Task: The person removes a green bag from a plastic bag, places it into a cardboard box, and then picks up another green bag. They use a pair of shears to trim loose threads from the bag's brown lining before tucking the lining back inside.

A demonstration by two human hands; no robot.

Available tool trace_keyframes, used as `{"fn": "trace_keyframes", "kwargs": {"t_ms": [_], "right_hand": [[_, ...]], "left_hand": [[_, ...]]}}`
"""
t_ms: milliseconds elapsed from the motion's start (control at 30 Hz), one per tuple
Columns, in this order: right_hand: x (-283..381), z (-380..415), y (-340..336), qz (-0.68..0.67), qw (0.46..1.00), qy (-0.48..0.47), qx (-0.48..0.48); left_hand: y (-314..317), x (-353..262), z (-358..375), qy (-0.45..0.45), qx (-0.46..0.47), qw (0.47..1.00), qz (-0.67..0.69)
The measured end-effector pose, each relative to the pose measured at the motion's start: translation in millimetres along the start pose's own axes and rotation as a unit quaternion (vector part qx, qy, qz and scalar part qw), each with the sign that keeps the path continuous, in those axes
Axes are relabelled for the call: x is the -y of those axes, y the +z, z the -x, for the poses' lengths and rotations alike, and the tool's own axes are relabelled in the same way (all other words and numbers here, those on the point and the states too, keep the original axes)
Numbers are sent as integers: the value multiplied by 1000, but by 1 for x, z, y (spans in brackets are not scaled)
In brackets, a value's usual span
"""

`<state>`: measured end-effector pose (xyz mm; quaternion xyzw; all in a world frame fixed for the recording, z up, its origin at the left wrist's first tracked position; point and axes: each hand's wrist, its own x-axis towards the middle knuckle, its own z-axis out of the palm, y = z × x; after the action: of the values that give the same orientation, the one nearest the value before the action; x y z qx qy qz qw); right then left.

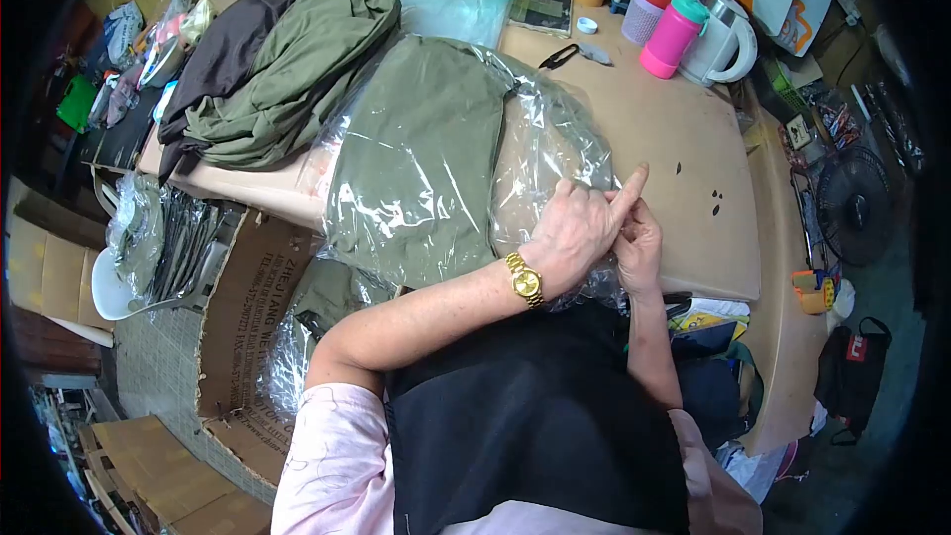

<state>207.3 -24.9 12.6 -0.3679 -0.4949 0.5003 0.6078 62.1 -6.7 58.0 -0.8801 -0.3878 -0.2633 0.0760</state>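
A folded olive-green garment (416, 159) lies in a clear plastic bag (540, 178) on the table before me. My left hand (577, 228), below a gold wristwatch (526, 282), rests over the bag's right edge. Its index finger points out to the right while the other fingers curl in. My right hand (639, 246) meets it there, fingers bent and closed against the left fingers. Whatever sits between the fingers of both hands is hidden; the bag's crumpled plastic shows just beneath them.
Olive and dark cloth (297, 79) is heaped at the left of the table (684, 129). Thread snips (560, 56), a pink bottle (674, 35) and a kettle (721, 45) stand or lie at the back right. A cardboard box (248, 317) with bagged garments is below left.
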Motion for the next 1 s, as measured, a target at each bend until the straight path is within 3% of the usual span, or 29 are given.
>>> {"fn": "trace_keyframes", "kwargs": {"t_ms": [133, 233, 333, 400, 633, 700, 733, 800, 833, 867, 933, 967, 1000], "right_hand": [[-18, 1, -17, -28, 1000, 2, 0], [-21, 2, -21, -37, 998, -16, 53], [-16, -2, -16, -1, 999, -30, 11], [-12, -7, -22, 2, 998, -45, -32], [-11, -15, -39, 16, 997, -39, -66], [-11, -13, -27, 180, 968, -49, -167], [-5, -12, -17, 180, 968, -52, -169], [16, -1, 9, 161, 942, -170, -240], [29, 11, 17, 206, 954, -131, -176], [27, 8, 22, 204, 954, -127, -177], [22, 0, 31, 342, 901, -253, -83], [28, 2, 36, 333, 921, -182, -91], [26, 0, 36, 332, 921, -182, -88]], "left_hand": [[-2, -3, 3, -11, 42, 999, 7], [-4, -3, 4, -10, 53, 999, -3], [-6, -4, 3, -14, 67, 998, -17], [-8, -3, 7, 29, -54, 998, -13], [-11, -12, 15, 38, 5, 999, 1], [-4, -9, 16, 13, 6, 1000, -8], [-4, -7, 16, 17, 4, 1000, -9], [-5, -3, 17, 0, -1, 1000, 2], [-7, -3, 17, 5, -13, 1000, 5], [-9, -4, 17, 4, -10, 1000, 6], [-10, -6, 15, 10, -52, 998, 25], [-9, -4, 15, 9, -51, 998, 24], [-7, -2, 14, 13, -65, 997, 31]]}}
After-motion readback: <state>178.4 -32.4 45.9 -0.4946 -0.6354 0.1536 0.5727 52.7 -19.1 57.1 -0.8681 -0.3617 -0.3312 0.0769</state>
